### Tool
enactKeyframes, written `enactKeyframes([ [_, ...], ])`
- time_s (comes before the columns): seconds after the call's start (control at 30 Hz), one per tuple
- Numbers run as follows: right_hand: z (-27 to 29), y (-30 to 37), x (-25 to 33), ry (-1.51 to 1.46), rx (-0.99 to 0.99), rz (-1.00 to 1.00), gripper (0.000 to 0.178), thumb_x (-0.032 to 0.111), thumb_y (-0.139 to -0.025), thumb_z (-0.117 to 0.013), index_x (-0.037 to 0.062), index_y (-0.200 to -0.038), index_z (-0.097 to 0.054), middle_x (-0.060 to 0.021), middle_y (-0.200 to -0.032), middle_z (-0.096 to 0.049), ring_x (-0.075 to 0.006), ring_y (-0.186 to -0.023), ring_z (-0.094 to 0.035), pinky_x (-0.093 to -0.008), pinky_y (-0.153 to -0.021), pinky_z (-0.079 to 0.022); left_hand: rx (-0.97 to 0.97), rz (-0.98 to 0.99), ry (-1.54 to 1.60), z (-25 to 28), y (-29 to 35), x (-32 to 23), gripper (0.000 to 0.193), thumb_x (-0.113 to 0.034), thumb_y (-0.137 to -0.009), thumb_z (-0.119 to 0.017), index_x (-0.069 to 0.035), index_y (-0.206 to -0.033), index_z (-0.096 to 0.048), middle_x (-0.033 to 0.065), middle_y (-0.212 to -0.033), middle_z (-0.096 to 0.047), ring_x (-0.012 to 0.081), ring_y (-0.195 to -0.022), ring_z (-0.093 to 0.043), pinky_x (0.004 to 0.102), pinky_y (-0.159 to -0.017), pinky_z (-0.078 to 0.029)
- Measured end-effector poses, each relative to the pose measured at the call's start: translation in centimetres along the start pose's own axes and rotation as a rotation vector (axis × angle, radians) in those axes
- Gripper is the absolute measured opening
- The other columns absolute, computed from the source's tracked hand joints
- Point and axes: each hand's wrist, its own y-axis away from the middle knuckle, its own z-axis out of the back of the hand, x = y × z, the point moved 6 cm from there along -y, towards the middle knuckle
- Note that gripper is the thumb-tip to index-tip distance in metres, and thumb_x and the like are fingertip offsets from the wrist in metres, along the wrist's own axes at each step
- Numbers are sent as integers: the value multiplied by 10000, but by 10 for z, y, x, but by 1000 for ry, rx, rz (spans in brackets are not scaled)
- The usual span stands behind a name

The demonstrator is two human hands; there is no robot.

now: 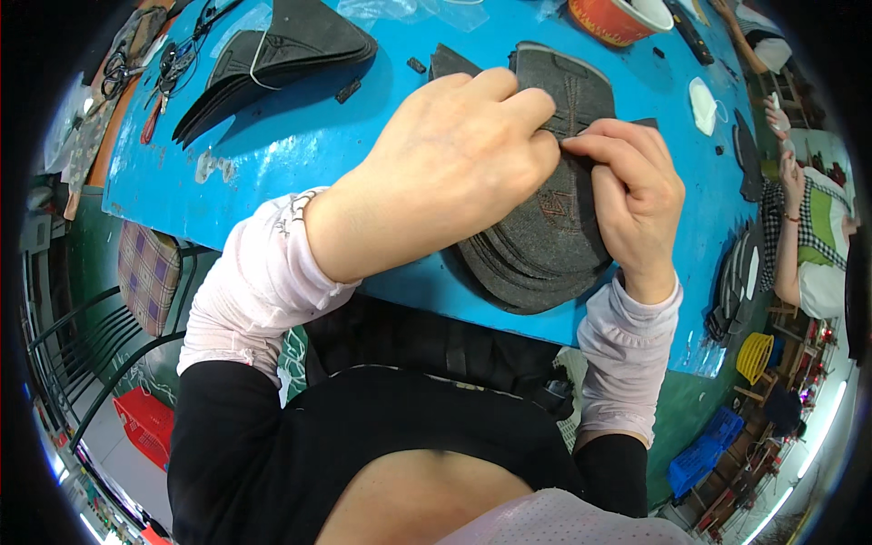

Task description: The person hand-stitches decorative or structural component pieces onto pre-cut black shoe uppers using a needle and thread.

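A stack of dark grey, felt-like cut pieces with rounded ends lies near the front edge of the blue table. Stitched lines mark its top piece. My left hand is closed above the stack, its fingertips mostly turned out of sight. Close beside it, my right hand pinches thumb and forefinger together over the top piece. Whatever lies between the fingers is too small or hidden to make out. Farther left sits a second bundle of dark pieces, folded over, with a thin white band around it.
An orange-red paper bowl, a black-handled tool and a white mask lie toward the far right. More dark pieces rest along the right edge. Scissors lie far left. Another person is at the right.
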Motion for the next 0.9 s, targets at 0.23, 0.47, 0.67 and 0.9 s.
enactKeyframes([
  [0.23, 36, 32, -68, -117, -299, -675, 332, 255, -845, -684, 6, -1059, -642, -13, -794, -608, -76, -660, -513, -226, -593, -437, -605, 136, 409, 21, 0, 50, 250, 17, -780, -599, -64, -1008, -660, 44, -805, -623, 212, -665, -596, 294, -569, -476],
  [0.47, 17, 62, -62, -222, -406, -837, 673, 286, -632, -874, -14, -1159, -583, -22, -811, -540, -104, -681, -489, -247, -609, -446, -618, 396, 826, 12, 6, 56, 236, -59, -856, -661, -51, -1091, -639, 14, -951, -628, 61, -804, -565, 193, -683, -440],
  [0.67, 29, 39, -6, 219, -412, -395, 329, 133, -758, -744, 85, -1072, -662, -95, -811, -629, -221, -670, -614, -313, -575, -492, -668, 443, 880, 1, 12, 61, 157, -45, -843, -647, -33, -999, -648, 44, -865, -598, 84, -644, -505, 217, -568, -408],
  [0.9, 67, 29, 4, 294, -485, -126, 234, 172, -872, -645, 84, -1089, -645, -82, -832, -651, -162, -704, -628, -273, -606, -490, -739, 428, 981, -9, 10, 68, 171, -68, -879, -621, -45, -1045, -653, 20, -899, -577, 67, -681, -486, 209, -579, -406],
])
